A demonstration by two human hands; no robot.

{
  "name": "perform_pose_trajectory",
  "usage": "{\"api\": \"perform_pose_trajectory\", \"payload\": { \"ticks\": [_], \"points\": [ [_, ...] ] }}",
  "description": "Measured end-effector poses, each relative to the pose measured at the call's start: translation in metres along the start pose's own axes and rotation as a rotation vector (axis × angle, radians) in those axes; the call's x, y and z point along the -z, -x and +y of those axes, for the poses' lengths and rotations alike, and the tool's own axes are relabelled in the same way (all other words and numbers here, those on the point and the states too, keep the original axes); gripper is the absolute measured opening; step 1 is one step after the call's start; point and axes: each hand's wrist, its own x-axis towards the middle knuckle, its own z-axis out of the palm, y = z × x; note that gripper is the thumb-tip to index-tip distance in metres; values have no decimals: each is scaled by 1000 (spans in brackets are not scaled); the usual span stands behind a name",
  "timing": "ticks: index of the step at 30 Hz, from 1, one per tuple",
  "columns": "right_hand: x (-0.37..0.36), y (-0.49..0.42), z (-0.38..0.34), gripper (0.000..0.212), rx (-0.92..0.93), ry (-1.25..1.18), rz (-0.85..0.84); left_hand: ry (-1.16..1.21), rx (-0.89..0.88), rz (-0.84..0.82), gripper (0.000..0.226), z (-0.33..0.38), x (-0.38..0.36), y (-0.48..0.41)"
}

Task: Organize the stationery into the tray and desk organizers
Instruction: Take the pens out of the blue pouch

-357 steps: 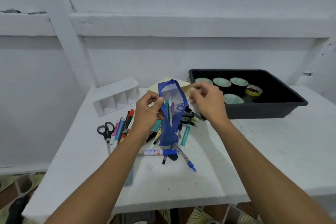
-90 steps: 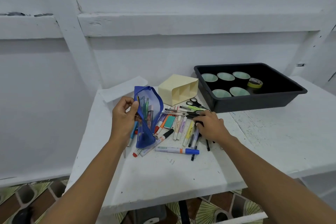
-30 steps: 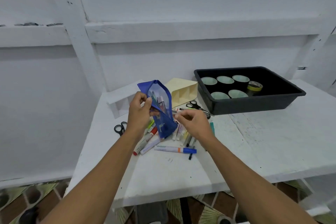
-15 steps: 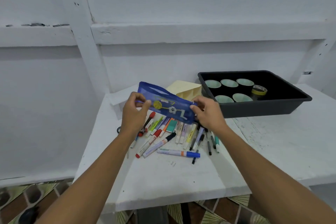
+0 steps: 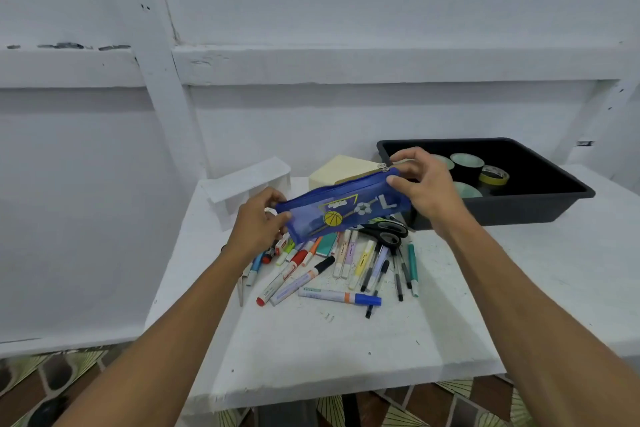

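The blue mesh zip pouch (image 5: 346,210) had tipped since half a second before: its right end, then the lower one, now rode higher, up by the near left corner of the black plastic tray (image 5: 519,213). The right hand's (image 5: 424,185) fingers (image 5: 398,180) pinched that end beside the zip pull. The left hand's (image 5: 256,229) fingers (image 5: 278,215) pinched the low end.

The pouch hung clear above the pile of markers and pens (image 5: 346,263), with black-handled scissors (image 5: 384,232) just under it. From the pile, the cream box organiser (image 5: 341,166) lay at twelve o'clock, the white divided organiser (image 5: 249,180) at ten and the tray at two. Bare white tabletop (image 5: 329,357) ran toward six, out to the near edge.
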Motion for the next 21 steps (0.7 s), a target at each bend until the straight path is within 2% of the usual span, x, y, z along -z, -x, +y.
{"api": "perform_pose_trajectory", "payload": {
  "ticks": [2,3,7,13,15,18,21],
  "points": [
    [-11,6,4,25,23,197,-110,-25,-40,0,14,0,0,-1],
    [-16,9,10,25,2,211,-121,-43,-48,-1,14,-2,-1,-2],
    [-20,10,20,22,-69,31,29,-87,13,63,9,-13,-2,-4],
    [-25,13,36,23,-178,-26,30,-95,38,33,17,-18,-10,-4],
    [-27,17,41,21,-200,-47,21,-160,-12,56,21,-16,-13,-3],
    [-28,22,44,20,-215,-95,25,-297,-182,48,32,0,-25,1],
    [-26,28,43,21,-220,-158,17,-375,-328,-39,20,28,-48,5]
  ]
}}
